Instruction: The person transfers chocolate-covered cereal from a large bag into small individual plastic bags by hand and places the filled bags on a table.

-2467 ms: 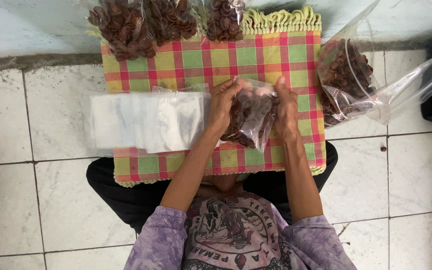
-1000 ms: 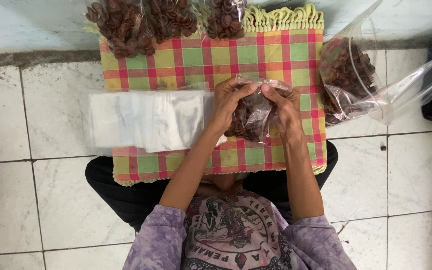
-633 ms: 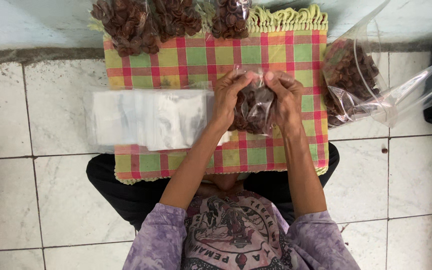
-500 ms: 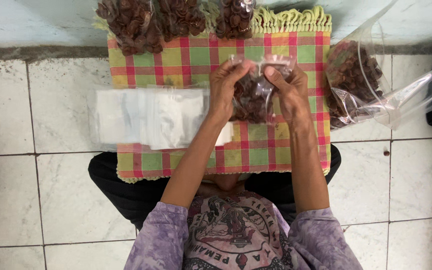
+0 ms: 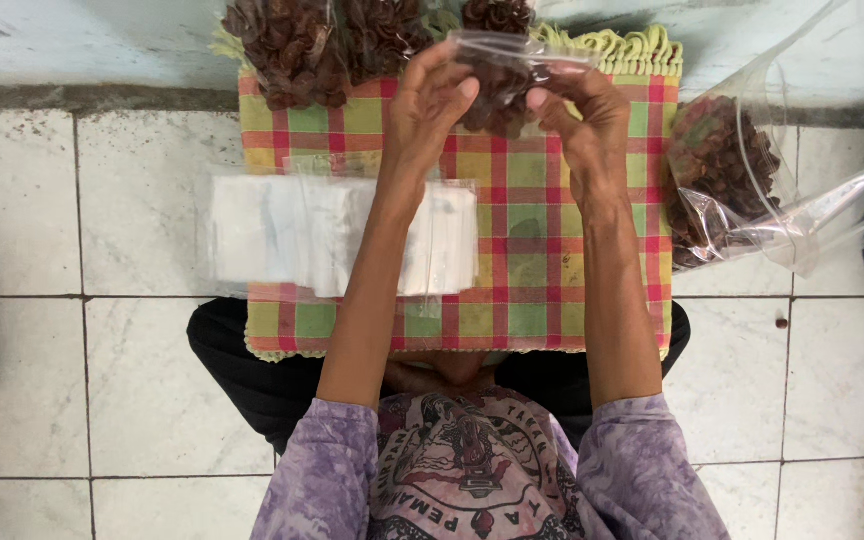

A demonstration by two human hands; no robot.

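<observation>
My left hand (image 5: 432,100) and my right hand (image 5: 584,118) both grip a small clear plastic bag (image 5: 502,85) filled with dark brown dried pieces. They hold it by its top, over the far end of a red, green and yellow checked cloth (image 5: 537,280). My arms stretch out over the cloth from my lap. A flat stack of empty clear bags (image 5: 272,235) lies under my left forearm, half on the cloth and half on the tiles.
Several filled small bags (image 5: 292,45) lie along the cloth's far fringed edge. A large open clear bag (image 5: 727,175) with more brown pieces rests on the white floor tiles to the right. A grey ledge runs along the top.
Both hands have carried the small filled bag away from my body, from the cloth's middle to its far edge beside the other filled bags.
</observation>
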